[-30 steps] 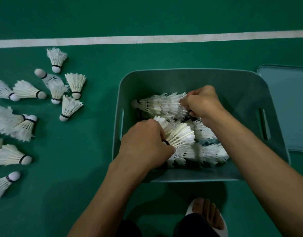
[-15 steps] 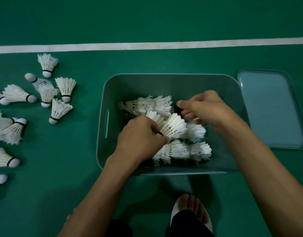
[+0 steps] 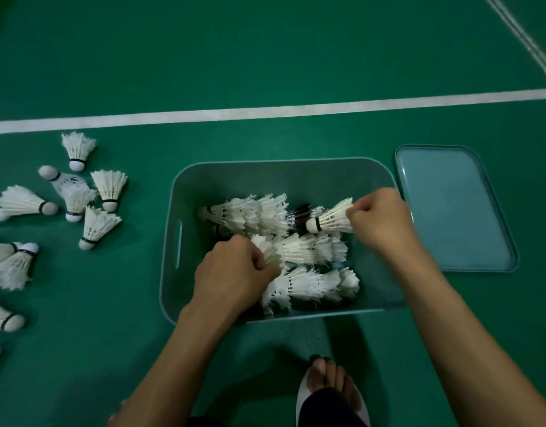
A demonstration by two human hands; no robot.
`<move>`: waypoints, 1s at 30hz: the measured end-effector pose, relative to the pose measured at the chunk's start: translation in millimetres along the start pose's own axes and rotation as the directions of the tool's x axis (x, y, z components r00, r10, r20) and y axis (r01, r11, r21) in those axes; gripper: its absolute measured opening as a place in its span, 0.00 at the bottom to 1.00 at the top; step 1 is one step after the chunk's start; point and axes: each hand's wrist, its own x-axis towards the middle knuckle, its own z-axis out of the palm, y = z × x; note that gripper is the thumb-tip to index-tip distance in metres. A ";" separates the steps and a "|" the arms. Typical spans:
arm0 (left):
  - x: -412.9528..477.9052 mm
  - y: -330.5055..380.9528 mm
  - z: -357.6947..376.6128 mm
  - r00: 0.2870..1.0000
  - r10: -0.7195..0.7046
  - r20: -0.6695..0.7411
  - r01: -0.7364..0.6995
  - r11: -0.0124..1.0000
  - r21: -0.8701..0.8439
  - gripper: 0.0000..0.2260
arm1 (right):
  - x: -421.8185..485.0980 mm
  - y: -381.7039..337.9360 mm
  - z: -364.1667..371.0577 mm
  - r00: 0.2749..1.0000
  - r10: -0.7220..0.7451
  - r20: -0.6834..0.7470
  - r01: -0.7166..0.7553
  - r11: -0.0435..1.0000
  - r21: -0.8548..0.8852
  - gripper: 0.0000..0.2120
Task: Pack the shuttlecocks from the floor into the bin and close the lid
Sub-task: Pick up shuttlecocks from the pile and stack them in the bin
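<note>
Three rows of nested shuttlecocks (image 3: 308,283) lie across the bottom of the bin (image 3: 265,177), so I judge myself midway through the packing step, with closing well off. My left hand (image 3: 231,272) is curled round the left end of the middle row (image 3: 308,249), gripping the feathers to steady the stack. My right hand (image 3: 381,218) pinches a single shuttlecock (image 3: 330,218) by its feather skirt, cork pointing left. I hold it inside the bin near the far right corner, just beside the open end of the far row (image 3: 250,214). Something dark lies between the two, and I cannot tell what it is, nor whether cork and row touch. The next move, as I read it, is to slide that cork into the last skirt of the far row. That calls for lining the cork up with the row's axis and pushing lightly, since the feathers would crush or splay under a skewed shove. Many loose shuttlecocks (image 3: 96,226) lie on the floor (image 3: 265,57) off the bin's left wall, well apart from it. They have to come in before anything else. The lid (image 3: 450,208) lies flat on the floor just beside the bin's right wall, within reach of my right hand when the floor is cleared.
</note>
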 end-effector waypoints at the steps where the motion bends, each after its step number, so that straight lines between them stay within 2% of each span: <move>1: -0.4 -0.3 -1.2 1.000 -0.011 0.019 0.011 1.000 0.005 0.20 | 1.5 -2.5 4.2 0.999 -0.006 -0.049 0.003 0.999 -0.046 0.13; 3: -2.5 0.5 -2.5 0.999 -0.017 0.043 0.018 1.000 -0.015 0.24 | 3.4 -10.7 14.7 0.997 0.022 -0.076 -0.025 0.999 -0.034 0.19; 5: -4.5 1.6 -2.4 0.999 -0.006 0.048 0.008 0.999 -0.042 0.26 | 8.7 -19.8 25.2 0.995 0.088 -0.047 -0.085 0.994 0.063 0.21; 8: -5.8 -0.6 -0.5 0.999 0.020 0.043 -0.018 0.998 -0.055 0.25 | 14.5 -32.1 42.5 0.980 0.183 0.076 -0.195 0.957 0.213 0.15; 10: -5.2 -2.5 2.6 0.998 0.038 0.052 -0.036 0.999 -0.041 0.21 | 16.0 -38.6 55.2 0.957 0.221 0.188 -0.273 0.906 0.324 0.06; 13: -5.1 -3.0 4.4 0.996 0.059 0.068 -0.057 0.998 -0.030 0.09 | 17.2 -43.2 62.6 0.926 0.248 0.286 -0.355 0.833 0.426 0.10; 15: -4.9 -4.0 4.4 0.996 0.071 0.053 -0.068 0.997 -0.047 0.08 | 19.4 -43.4 61.4 0.917 0.246 0.315 -0.374 0.806 0.458 0.10; 18: -2.3 -6.3 4.6 0.995 0.102 -0.020 -0.104 0.990 -0.093 0.11 | 21.7 -40.9 59.2 0.929 0.228 0.293 -0.343 0.831 0.439 0.07; 22: -1.0 -3.3 0.5 0.986 0.135 -0.102 -0.148 0.980 -0.131 0.12 | 9.8 -38.1 47.2 0.970 0.174 0.168 -0.217 0.932 0.292 0.21; 24: -0.4 -0.9 -1.0 0.979 0.138 -0.149 -0.158 0.978 -0.136 0.11 | -3.5 -35.1 37.1 0.992 0.104 0.077 -0.118 0.972 0.205 0.23; 26: 1.2 3.0 -2.3 0.974 0.142 -0.178 -0.169 0.974 -0.149 0.12 | -17.7 -33.9 28.2 0.999 0.023 0.037 -0.031 0.975 0.218 0.25; 28: 2.9 9.3 -3.8 0.971 0.162 -0.174 -0.194 0.963 -0.189 0.13 | -28.4 -33.9 22.8 0.993 -0.043 0.111 0.014 0.968 0.249 0.22; 30: 3.3 15.7 -3.7 0.968 0.193 -0.161 -0.226 0.949 -0.218 0.13 | -29.5 -32.0 21.5 0.963 -0.102 0.248 0.033 0.963 0.268 0.21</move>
